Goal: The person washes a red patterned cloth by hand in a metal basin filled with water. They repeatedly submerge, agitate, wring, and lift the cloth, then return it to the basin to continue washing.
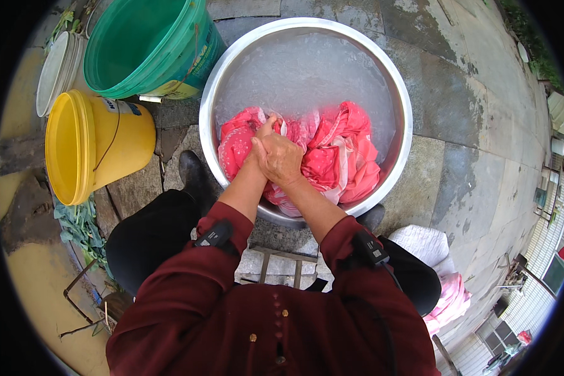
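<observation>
A wide metal basin holds cloudy water. Patterned red-and-pink cloth, wet and bunched, lies in its near half, partly under the water. My left hand is over the left part of the cloth, its fingers partly hidden by my other hand. Crossing it closely, my right hand presses near the left wrist and palm, above the cloth. Whether either hand grips a fold of the cloth cannot be made out.
To the left stand a green bucket, a tilted yellow bucket and a white bucket. Leafy plants grow beside muddy water. White cloth and pink cloth lie at the lower right, on stone paving.
</observation>
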A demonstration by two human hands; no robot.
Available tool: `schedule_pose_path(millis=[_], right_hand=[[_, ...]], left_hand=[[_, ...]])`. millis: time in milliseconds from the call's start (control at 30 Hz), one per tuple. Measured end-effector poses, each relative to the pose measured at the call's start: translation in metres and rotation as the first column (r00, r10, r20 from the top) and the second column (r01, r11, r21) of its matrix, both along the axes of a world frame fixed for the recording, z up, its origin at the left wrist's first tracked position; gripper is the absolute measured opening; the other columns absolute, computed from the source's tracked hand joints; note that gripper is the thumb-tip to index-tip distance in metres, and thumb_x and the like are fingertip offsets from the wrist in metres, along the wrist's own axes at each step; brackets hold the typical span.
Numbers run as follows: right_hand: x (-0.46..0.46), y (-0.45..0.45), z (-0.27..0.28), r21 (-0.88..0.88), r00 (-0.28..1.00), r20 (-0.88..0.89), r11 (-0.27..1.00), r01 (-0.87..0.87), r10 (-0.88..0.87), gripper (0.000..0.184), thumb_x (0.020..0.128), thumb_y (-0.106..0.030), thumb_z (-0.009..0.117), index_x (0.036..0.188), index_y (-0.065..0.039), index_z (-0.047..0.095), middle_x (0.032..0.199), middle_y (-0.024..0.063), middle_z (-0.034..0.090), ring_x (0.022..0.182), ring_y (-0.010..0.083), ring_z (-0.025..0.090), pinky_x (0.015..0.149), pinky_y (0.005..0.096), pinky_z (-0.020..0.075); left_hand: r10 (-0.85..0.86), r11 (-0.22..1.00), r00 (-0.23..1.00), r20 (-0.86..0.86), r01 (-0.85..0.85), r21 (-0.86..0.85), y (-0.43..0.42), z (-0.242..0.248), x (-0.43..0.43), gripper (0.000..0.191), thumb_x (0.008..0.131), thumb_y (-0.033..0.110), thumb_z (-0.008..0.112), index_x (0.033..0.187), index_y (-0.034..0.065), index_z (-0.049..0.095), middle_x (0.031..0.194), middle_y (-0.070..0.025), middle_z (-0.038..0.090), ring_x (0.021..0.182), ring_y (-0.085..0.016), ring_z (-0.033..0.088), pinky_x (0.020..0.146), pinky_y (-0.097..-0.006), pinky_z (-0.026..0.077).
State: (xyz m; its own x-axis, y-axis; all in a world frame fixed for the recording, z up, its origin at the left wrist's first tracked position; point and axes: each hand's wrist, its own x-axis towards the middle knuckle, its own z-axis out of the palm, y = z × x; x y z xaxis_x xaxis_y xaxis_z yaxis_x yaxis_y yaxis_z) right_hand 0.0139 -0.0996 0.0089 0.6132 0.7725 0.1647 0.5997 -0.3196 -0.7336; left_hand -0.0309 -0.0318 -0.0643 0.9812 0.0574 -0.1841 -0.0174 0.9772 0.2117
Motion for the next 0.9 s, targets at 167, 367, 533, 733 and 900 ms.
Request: schedule_pose_path(millis=[167,367,533,733,900], right_hand=[[0.027,0.003,-0.012,-0.236,0.902,0.074,0.871,0.431,-0.426,0.041,0.089,-0.039,0.053,0.067,-0.005,0.059,0.067,0.0180,0.061,0.059,0.0392,0.060,0.054,0.0493,0.0457],[0.011,0.003,-0.016,-0.034,0.986,0.098,0.990,0.136,-0.132,0.041,0.091,-0.041,0.052,0.064,-0.010,0.060,0.061,0.0168,0.059,0.056,0.0365,0.060,0.049,0.0485,0.0448],[0.030,0.003,-0.018,-0.147,0.815,0.207,0.806,0.573,-0.542,0.048,0.093,-0.040,0.048,0.065,-0.004,0.060,0.062,0.0185,0.060,0.055,0.0396,0.058,0.049,0.0495,0.0432],[0.035,-0.001,-0.016,-0.064,0.956,0.046,0.954,0.292,-0.289,0.043,0.090,-0.039,0.055,0.067,-0.003,0.060,0.065,0.0196,0.061,0.058,0.0397,0.059,0.054,0.0499,0.0439],[0.114,-0.030,-0.062,-0.241,0.689,-0.051,0.679,0.694,-0.723,0.044,0.089,-0.042,0.055,0.088,0.001,0.064,0.085,0.0270,0.064,0.079,0.0437,0.061,0.071,0.0495,0.0484]], left_hand=[[0.074,0.996,0.816,-0.573,-0.085,0.007,-0.021,0.012,0.007,0.027,0.097,0.033,0.049,0.086,0.0103,0.059,0.081,-0.0022,0.061,0.076,-0.016,0.059,0.069,-0.0348,0.052],[0.310,0.948,0.942,-0.128,-0.317,-0.039,-0.023,0.020,0.006,0.030,0.097,0.036,0.049,0.088,0.0101,0.061,0.085,-0.0018,0.062,0.079,-0.016,0.060,0.068,-0.0338,0.051],[0.071,0.997,0.855,-0.514,-0.047,0.059,-0.021,0.020,0.006,0.032,0.095,0.036,0.054,0.108,0.0085,0.064,0.101,-0.0052,0.067,0.091,-0.018,0.064,0.077,-0.0334,0.051],[0.151,0.988,0.930,-0.334,-0.149,0.034,-0.017,0.030,0.007,0.029,0.094,0.037,0.055,0.099,0.0091,0.064,0.092,-0.0039,0.066,0.084,-0.018,0.063,0.078,-0.0335,0.052],[0.183,0.983,0.873,-0.452,-0.173,0.063,-0.003,0.043,0.010,0.034,0.097,0.033,0.051,0.111,0.0036,0.060,0.111,-0.0110,0.065,0.106,-0.023,0.061,0.096,-0.0398,0.048]])
